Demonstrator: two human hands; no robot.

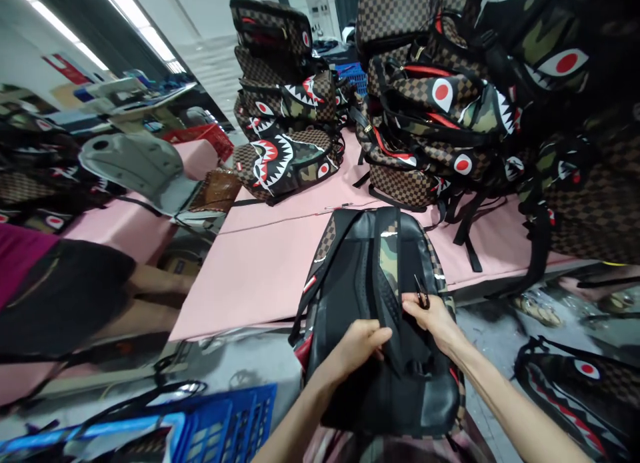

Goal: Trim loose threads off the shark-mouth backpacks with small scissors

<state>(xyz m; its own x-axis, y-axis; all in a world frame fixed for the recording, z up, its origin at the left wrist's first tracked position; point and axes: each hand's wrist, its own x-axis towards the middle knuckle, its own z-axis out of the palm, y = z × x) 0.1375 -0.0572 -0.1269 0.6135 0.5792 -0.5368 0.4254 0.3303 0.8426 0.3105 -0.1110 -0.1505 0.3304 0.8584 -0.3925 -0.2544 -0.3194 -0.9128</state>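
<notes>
A black backpack (350,390) with checkered and camouflage trim lies back side up in front of me, reaching over the table's near edge. One padded shoulder strap (389,263) runs down its middle, with a camouflage patch near the top. My left hand (361,346) is closed at the lower part of this strap, thumb on top and fingertips partly hidden. My right hand (427,316) pinches the strap's right edge between thumb and finger. Small dark thread snips (421,293) are also held in the right hand, blades pointing up and away.
Stacked shark-mouth backpacks (285,160) stand at the back of the pink table (260,270), with a taller pile (440,116) to the right. A blue crate (230,423) is at lower left, near a grey chair (145,170) and another person (75,290). Another backpack (580,390) lies lower right.
</notes>
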